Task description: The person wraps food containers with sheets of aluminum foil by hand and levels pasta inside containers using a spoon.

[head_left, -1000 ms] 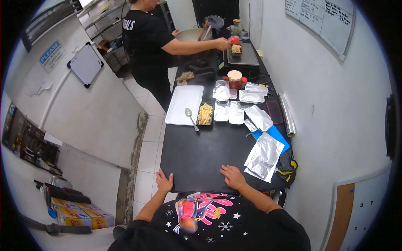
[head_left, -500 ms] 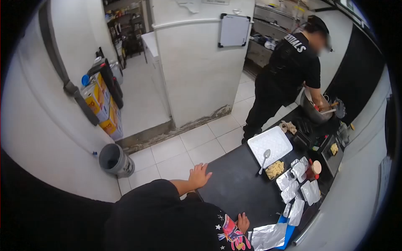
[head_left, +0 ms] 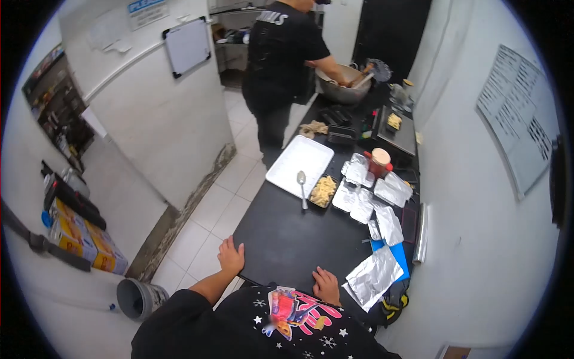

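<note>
My left hand [head_left: 231, 256] rests on the left edge of the black table [head_left: 281, 239], fingers apart, holding nothing. Near the table's front edge lies my right hand [head_left: 326, 283], also open and without anything in it. Ahead of it is a black tray of pale food [head_left: 323, 191], beside a white tray [head_left: 287, 173] with a spoon [head_left: 302, 186] on its rim. Several foil-covered containers [head_left: 361, 204] stand right of the food. Flat foil sheets [head_left: 375, 277] lie to the right of my right hand.
A co-worker [head_left: 278, 66] reaches into a large metal bowl [head_left: 344, 90] at the far end. A scale [head_left: 396, 133] carries another food tray. A red-lidded jar [head_left: 380, 160] stands near the wall. On the floor at left is a grey bucket [head_left: 139, 299].
The view swung left, then back right. The co-worker's hand has gone from the tray on the scale to the bowl. My hands stay at the table's edge.
</note>
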{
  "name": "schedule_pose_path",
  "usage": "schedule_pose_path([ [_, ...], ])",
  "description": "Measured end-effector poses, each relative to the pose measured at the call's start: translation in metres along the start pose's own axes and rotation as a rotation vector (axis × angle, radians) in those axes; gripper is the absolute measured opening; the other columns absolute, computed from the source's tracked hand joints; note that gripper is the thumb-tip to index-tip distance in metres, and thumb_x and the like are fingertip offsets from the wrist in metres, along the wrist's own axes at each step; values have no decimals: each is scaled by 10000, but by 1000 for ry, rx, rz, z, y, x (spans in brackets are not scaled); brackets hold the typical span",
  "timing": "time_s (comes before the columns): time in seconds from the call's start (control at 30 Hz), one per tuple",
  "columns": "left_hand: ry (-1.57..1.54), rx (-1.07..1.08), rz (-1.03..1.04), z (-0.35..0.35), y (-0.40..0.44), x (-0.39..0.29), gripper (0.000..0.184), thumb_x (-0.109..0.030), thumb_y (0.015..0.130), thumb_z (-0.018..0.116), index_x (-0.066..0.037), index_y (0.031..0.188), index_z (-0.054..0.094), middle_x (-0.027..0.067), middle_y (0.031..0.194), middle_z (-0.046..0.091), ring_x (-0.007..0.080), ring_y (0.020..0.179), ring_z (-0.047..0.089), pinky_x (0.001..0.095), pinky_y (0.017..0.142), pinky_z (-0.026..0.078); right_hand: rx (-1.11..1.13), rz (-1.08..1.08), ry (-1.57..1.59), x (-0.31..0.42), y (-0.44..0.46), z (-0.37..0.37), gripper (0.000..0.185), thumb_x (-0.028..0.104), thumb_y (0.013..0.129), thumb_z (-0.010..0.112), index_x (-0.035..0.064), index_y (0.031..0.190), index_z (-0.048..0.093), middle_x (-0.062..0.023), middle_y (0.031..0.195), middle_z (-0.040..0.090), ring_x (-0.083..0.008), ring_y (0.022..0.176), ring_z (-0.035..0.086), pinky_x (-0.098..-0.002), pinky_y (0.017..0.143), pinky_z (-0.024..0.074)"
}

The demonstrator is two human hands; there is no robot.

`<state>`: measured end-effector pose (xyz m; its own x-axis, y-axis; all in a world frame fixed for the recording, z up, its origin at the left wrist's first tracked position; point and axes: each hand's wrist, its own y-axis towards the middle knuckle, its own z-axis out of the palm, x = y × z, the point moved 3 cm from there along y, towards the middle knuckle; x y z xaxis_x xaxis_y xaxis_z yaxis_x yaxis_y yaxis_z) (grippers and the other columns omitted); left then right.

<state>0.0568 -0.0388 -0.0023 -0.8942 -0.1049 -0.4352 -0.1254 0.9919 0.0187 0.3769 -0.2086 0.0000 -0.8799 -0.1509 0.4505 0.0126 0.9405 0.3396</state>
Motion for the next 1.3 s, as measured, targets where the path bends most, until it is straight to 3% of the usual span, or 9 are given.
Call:
schedule_pose_path([
  [0.83, -12, 1, 122, 0, 4, 4, 584, -339, 902, 561, -42, 1371, 382, 189, 1342, 439, 377, 1223, 419, 532, 941, 401, -71, -19, 11, 8, 1, -13, 372, 72, 727, 602, 76, 1098, 629, -86, 1243, 589, -301, 1086, 556, -413, 940, 443],
  [0.93, -20, -18, 128, -5, 0, -3, 546, -281, 905, 558, 8, 1337, 394, 231, 1261, 486, 419, 1168, 448, 504, 969, 386, -65, -8, 27, 6, 1, -12, 372, 72, 729, 601, 76, 1100, 631, -84, 1243, 589, -302, 1087, 556, -413, 942, 441],
  [1.3, -12, -4, 116, -1, 3, 2, 578, -309, 897, 573, -36, 1366, 374, 205, 1264, 486, 389, 1157, 461, 510, 929, 414, 1, 18, -2, 3, 0, -8, 403, 115, 742, 604, 105, 1144, 615, -72, 1298, 558, -296, 1138, 536, -422, 971, 423],
])
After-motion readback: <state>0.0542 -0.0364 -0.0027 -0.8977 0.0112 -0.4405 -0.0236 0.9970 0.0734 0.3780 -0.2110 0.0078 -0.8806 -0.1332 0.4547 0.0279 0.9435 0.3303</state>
